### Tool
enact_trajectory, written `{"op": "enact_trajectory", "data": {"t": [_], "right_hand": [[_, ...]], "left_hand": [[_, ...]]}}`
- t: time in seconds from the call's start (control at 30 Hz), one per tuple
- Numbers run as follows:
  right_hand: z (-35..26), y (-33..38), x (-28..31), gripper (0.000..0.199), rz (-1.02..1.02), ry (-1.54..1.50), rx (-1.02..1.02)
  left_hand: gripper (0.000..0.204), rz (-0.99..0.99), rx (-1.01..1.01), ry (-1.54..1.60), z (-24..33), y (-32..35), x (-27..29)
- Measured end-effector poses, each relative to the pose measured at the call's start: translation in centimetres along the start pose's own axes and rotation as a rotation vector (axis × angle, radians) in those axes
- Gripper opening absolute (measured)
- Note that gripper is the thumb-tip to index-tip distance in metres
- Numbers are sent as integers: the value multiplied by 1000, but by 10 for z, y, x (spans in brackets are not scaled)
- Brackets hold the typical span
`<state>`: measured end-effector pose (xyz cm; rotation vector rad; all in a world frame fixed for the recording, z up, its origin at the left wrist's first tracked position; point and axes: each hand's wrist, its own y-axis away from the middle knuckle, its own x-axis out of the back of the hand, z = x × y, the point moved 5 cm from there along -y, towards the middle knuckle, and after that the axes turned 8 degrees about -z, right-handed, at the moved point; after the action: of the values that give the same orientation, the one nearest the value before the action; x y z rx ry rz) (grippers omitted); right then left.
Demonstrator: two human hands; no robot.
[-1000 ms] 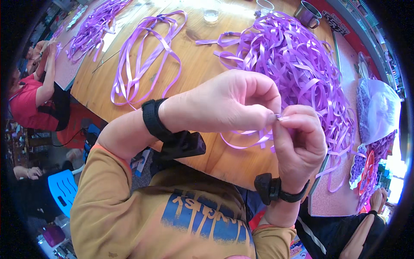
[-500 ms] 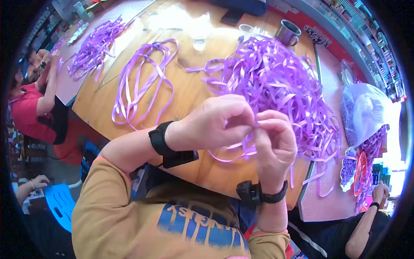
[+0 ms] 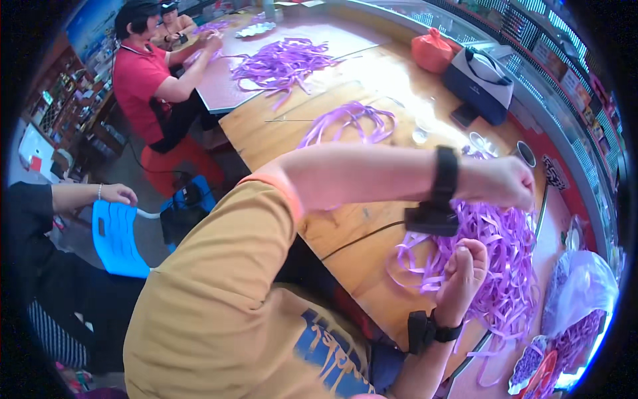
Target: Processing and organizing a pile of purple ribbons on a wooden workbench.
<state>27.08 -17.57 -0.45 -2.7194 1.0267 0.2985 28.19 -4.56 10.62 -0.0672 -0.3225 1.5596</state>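
A large tangled heap of shiny purple ribbon (image 3: 495, 256) covers the right part of the wooden table. My left hand (image 3: 505, 183) reaches across over its far part, with fingers curled closed; whatever they grip is hidden. Nearer to me, my right hand (image 3: 465, 267) is raised at the heap's near left side, fingers bent in and thumb pressed to them. Loose ribbon loops lie right beside it, but I cannot make out what is between its fingertips. Past my left forearm lies a looser ribbon bundle (image 3: 352, 120), partly covered by the arm.
The wooden table (image 3: 262, 136) adjoins a pink table with another ribbon pile (image 3: 282, 63). At the back stand a red bag (image 3: 433, 50), a dark-and-white bag (image 3: 480, 86) and a metal mug (image 3: 525, 154). A person in red (image 3: 143, 86) sits far left, near a blue chair (image 3: 121, 239).
The view has swung left. My hands, together at the fingertips before, are now apart: the left has gone out to the far right, while the right stays nearer to me.
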Motion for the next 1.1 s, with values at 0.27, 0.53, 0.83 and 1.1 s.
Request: {"op": "enact_trajectory", "data": {"t": [0.27, 0.53, 0.83, 1.1], "right_hand": [[17, -14, 2, 8, -147, 263, -49], [47, -21, 6, 7, -188, 106, -131], [49, -25, 5, 7, -201, 222, -148], [51, -25, -1, 7, -233, 198, -212]], "left_hand": [[20, 74, 187, -310, -56, -88, 13], [26, 72, 262, -62, -72, -89, -8], [18, -146, 162, -142, -11, -121, 11], [10, 203, -86, 43, 85, -167, 52]]}}
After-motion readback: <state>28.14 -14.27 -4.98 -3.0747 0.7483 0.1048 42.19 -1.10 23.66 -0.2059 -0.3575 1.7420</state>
